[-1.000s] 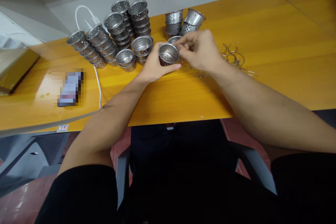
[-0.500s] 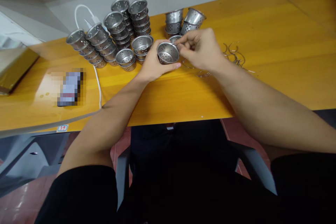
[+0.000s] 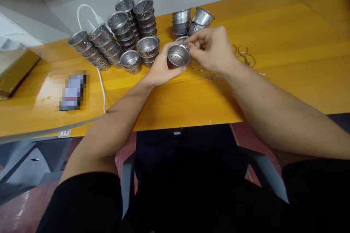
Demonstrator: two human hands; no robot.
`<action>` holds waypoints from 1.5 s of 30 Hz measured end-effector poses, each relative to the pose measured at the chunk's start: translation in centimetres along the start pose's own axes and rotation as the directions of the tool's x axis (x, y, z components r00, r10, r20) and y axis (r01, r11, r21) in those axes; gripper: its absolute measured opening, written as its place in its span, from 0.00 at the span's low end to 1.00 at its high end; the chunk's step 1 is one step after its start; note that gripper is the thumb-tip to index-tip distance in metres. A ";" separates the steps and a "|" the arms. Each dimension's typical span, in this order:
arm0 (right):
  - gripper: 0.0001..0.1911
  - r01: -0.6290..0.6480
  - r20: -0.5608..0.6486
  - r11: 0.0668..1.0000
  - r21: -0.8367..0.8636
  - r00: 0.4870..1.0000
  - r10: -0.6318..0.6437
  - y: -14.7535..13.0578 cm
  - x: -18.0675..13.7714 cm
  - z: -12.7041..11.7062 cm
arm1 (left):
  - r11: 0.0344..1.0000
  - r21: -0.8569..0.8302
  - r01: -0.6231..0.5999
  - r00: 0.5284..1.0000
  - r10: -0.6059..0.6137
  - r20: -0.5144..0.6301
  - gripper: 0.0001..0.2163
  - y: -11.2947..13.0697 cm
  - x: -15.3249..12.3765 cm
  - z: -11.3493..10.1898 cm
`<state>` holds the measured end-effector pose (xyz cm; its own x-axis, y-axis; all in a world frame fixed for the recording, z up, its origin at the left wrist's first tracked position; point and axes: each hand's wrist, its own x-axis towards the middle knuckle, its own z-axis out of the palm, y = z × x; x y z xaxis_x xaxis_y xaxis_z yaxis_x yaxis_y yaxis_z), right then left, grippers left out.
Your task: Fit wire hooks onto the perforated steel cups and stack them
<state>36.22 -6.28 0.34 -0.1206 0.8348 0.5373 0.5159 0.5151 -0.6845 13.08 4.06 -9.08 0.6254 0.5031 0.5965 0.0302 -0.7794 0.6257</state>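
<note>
A perforated metal cup (image 3: 178,57) is held above the table by my left hand (image 3: 160,67), its fingers wrapped around the side and the thumb along the front. The cup's mouth is tilted toward me, and its holed bottom shows. At the cup's right rim, my right hand (image 3: 209,49) is closed in a pinch. What lies between those fingertips is too small to make out. Several thin curved metal wires (image 3: 244,56) lie on the table behind and beside my right wrist, partly covered by it.
Stacked perforated cups (image 3: 120,23) crowd the left back of the yellow table (image 3: 175,107). More cup stacks (image 3: 182,18) stand behind my hands. A blurred-out phone (image 3: 73,92) lies at the left near a white cable (image 3: 102,89). A brown box (image 3: 20,69) sits at the far left.
The cup in my left hand has shifted slightly right and turned a little. My right hand has moved slightly right with it, still pinching at the rim.
</note>
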 end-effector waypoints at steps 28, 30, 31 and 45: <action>0.12 -0.031 0.010 0.999 0.027 0.999 0.031 -0.6 -0.2 -0.3 | 0.988 0.031 0.150 0.985 -0.147 -0.086 0.51 1.9 0.4 -0.8; 0.13 -0.023 0.009 0.999 0.025 1.000 0.023 -0.6 -0.2 -0.2 | 0.987 0.023 0.156 0.985 -0.154 -0.083 0.51 2.3 0.4 -0.9; 0.13 -0.022 0.010 0.999 0.025 1.000 0.022 -0.7 -0.2 -0.2 | 0.986 0.021 0.165 0.983 -0.163 -0.087 0.51 2.4 0.4 -0.9; 0.14 -0.037 -0.005 0.999 -0.010 0.999 0.037 -1.2 -0.2 0.5 | 0.982 0.053 0.180 0.981 -0.176 -0.077 0.51 2.4 0.0 -0.3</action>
<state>35.17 -6.97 0.83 -0.0973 0.8524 0.5138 0.5287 0.4817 -0.6989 12.92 2.29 -7.39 0.5482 0.6595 0.5143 0.1836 -0.6948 0.6953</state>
